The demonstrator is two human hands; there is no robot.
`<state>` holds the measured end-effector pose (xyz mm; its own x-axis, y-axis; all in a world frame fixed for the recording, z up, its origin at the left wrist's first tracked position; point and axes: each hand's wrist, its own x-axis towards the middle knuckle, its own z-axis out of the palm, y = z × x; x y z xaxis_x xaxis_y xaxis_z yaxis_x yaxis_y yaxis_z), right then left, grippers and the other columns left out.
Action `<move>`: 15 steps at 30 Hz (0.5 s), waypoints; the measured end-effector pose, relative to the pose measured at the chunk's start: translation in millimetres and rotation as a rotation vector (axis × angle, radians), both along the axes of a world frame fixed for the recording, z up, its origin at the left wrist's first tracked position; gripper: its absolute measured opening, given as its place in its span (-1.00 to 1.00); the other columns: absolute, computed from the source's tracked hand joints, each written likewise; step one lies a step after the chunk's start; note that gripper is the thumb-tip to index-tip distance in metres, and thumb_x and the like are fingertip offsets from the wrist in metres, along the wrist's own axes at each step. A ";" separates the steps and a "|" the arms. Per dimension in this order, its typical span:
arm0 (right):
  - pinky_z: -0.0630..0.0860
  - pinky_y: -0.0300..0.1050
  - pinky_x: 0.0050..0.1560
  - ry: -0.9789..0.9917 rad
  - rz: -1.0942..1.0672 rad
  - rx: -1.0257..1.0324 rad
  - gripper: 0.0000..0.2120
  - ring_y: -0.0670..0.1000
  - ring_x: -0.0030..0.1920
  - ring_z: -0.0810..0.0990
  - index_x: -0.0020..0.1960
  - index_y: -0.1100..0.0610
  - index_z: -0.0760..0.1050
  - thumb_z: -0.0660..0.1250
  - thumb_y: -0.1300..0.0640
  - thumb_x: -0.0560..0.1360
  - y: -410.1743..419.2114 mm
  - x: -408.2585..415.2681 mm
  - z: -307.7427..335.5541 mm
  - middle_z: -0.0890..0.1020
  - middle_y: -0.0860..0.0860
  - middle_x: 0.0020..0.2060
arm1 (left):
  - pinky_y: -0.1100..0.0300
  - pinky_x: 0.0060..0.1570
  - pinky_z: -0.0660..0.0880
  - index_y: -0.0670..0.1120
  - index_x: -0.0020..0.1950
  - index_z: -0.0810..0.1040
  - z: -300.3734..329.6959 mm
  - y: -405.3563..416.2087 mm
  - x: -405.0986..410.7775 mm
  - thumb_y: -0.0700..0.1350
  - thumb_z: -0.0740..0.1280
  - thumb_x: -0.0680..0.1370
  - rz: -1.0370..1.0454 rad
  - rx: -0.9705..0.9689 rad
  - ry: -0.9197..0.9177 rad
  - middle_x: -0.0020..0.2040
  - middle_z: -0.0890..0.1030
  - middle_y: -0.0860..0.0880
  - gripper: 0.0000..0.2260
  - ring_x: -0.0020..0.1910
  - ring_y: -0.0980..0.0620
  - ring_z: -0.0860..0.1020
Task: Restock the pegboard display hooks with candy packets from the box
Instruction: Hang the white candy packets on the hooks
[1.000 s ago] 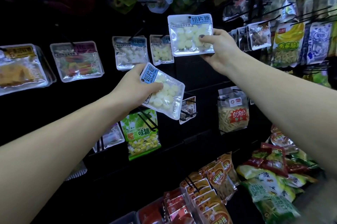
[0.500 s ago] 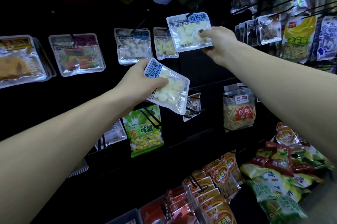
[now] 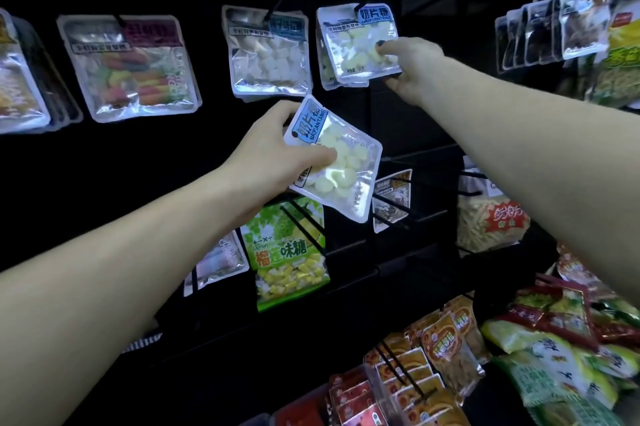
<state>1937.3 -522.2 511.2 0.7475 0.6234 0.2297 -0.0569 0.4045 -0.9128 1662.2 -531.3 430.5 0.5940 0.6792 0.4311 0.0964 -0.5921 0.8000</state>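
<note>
candy packets (image 3: 356, 44) (image 3: 334, 160) pinched at edges by both hands (image 3: 412, 69) (image 3: 273, 155).

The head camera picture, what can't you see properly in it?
- The box of candy packets: nowhere in the head view, so how many remain is unknown.
- The clear packet of pale round candies in the right hand: whether the black hook passes through its hole is too dark to tell.
- The packets behind it: hidden, uncountable.
- The tilted clear packet of pale candies in the left hand: its left edge is covered by the fingers.
</note>
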 end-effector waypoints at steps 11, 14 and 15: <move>0.70 -0.02 -0.03 -0.031 0.033 -0.070 -0.45 0.12 0.03 0.71 0.38 0.20 0.44 0.54 0.07 0.49 -8.7 -15.5 -15.7 0.56 0.15 0.21 | 0.19 -0.10 0.68 0.02 0.24 0.59 1.7 -3.2 -5.1 -0.17 0.60 0.46 0.003 -0.005 -0.054 0.05 0.73 -0.01 -0.61 -0.10 0.04 0.74; 0.68 -0.03 -0.02 -0.058 0.028 -0.133 -0.37 0.16 0.05 0.69 0.48 0.19 0.32 0.48 0.00 0.54 -42.8 -32.4 -27.8 0.52 0.23 0.21 | -0.06 0.11 0.67 0.00 0.22 0.61 13.6 -19.1 -8.8 -0.16 0.59 0.47 0.014 0.009 -0.042 0.09 0.73 -0.05 -0.63 0.00 -0.08 0.73; 0.68 -0.04 -0.05 -0.075 0.041 -0.150 -0.38 0.15 0.04 0.69 0.48 0.20 0.34 0.46 -0.03 0.55 -55.6 -40.1 -31.7 0.55 0.22 0.19 | -0.09 0.12 0.65 -0.01 0.22 0.61 18.3 -25.3 -10.7 -0.16 0.59 0.47 0.016 0.011 -0.037 0.09 0.73 -0.07 -0.65 -0.01 -0.09 0.73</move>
<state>1897.2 -577.8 479.5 0.7050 0.6844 0.1860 0.0000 0.2623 -0.9650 1651.6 -556.6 448.8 0.5666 0.6836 0.4600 0.0763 -0.5994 0.7968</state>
